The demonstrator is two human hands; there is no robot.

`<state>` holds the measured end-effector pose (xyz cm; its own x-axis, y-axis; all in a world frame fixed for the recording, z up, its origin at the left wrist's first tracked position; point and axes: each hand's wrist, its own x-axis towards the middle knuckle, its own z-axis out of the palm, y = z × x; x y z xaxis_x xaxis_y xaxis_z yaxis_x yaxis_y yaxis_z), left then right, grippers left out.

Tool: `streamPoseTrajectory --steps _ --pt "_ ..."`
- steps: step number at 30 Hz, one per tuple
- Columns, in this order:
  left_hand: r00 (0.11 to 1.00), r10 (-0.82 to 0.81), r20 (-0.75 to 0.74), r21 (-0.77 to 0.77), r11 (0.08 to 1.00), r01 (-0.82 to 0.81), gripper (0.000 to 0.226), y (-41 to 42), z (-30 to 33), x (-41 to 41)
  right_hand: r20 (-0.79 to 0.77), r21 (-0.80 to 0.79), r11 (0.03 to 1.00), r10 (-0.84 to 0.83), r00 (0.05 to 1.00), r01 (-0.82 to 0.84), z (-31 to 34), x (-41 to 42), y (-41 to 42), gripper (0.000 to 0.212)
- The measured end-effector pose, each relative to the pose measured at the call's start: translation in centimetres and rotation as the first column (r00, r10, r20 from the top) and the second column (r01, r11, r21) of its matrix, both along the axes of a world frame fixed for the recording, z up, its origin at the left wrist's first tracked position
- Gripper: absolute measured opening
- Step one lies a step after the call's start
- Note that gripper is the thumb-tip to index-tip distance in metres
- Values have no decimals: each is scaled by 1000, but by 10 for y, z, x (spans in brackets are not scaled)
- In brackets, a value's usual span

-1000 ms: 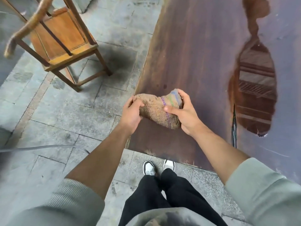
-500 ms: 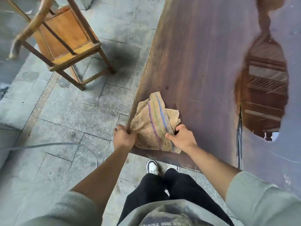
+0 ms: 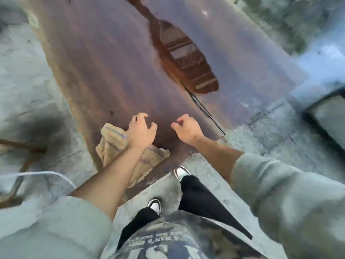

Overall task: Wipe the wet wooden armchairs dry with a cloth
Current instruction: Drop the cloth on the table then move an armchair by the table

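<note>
cloth [image 3: 113, 144] at tabletop [image 3: 112, 71] corner edge, both hands loosely curled above

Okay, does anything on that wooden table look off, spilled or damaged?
Yes. A puddle of standing water lies far along the dark wooden table, mirroring a roof. A dark crack runs from it toward the near edge. The cloth lies crumpled at the near corner, partly overhanging; neither hand holds it.
</note>
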<state>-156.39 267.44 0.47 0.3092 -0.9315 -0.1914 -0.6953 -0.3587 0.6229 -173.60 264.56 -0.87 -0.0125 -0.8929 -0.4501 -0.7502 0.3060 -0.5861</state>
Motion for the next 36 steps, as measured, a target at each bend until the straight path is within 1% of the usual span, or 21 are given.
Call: streamPoseTrajectory --steps 2,4,7,8,10,12,13,14,16,17,18,22,23,24,26,27,29,31,33,35,36 --pt "955 -295 -29 -15 955 295 38 8 8 -40 3 -40 968 -246 969 246 10 -35 46 34" --pt "889 -455 -47 -8 891 455 38 20 19 -71 -5 -67 914 -401 916 400 17 -61 92 35" --pt "737 -669 -98 -42 743 668 33 46 35 -129 12 -84 802 -593 805 592 28 -114 175 43" --pt "652 -751 -103 -67 659 749 30 62 39 -165 4 -97 718 -693 721 690 36 -143 215 46" --pt "583 -804 -118 -68 593 803 28 78 46 -206 28 -110 551 -830 557 827 46 -180 264 46" --pt "379 -916 -135 -75 391 918 31 139 53 -276 23 -144 282 -957 288 949 61 -225 362 44" --pt "287 -948 -139 -74 298 952 33 168 59 -307 30 -172 162 -985 170 972 67 -243 407 44" --pt "238 -960 -149 -70 251 966 34 188 62 -327 30 -192 82 -996 89 978 73 -254 439 44" --pt "50 -992 -115 -96 61 994 34 263 67 -384 47 -232 -137 -990 -130 963 83 -272 536 43" --pt "34 -992 -123 -102 47 994 34 274 69 -389 48 -252 -153 -988 -146 955 86 -275 551 42" --pt "-72 -991 -113 -119 -58 991 34 320 71 -419 50 -249 -255 -967 -250 934 94 -277 604 40" --pt "-381 -919 -99 -122 -369 922 37 468 81 -493 47 -318 -473 -873 -485 822 109 -284 749 35" --pt "-393 -913 -112 -120 -380 917 38 482 83 -496 58 -349 -492 -861 -506 797 105 -283 760 33" --pt "-468 -881 -69 -141 -455 879 39 547 88 -525 66 -380 -541 -825 -562 750 111 -290 813 31" --pt "-509 -857 -80 -122 -499 858 40 575 89 -531 66 -394 -495 -856 -513 775 108 -283 818 31" --pt "-572 -819 -49 -124 -563 817 41 626 93 -548 72 -402 -519 -839 -539 754 105 -289 854 32" --pt "-609 -791 -61 -95 -603 792 43 650 95 -553 91 -352 -528 -841 -533 773 99 -287 855 34" --pt "-680 -733 -4 -74 -678 731 42 696 97 -563 112 -304 -572 -816 -567 762 89 -287 882 33" --pt "-693 -714 101 -93 -700 708 38 742 97 -584 128 -275 -626 -776 -618 730 78 -294 917 31" --pt "-678 -722 138 -120 -692 712 36 756 95 -597 130 -259 -641 -764 -632 722 69 -296 932 25" --pt "-706 -686 174 -113 -726 678 41 776 92 -617 136 -255 -681 -728 -672 686 62 -305 949 21"
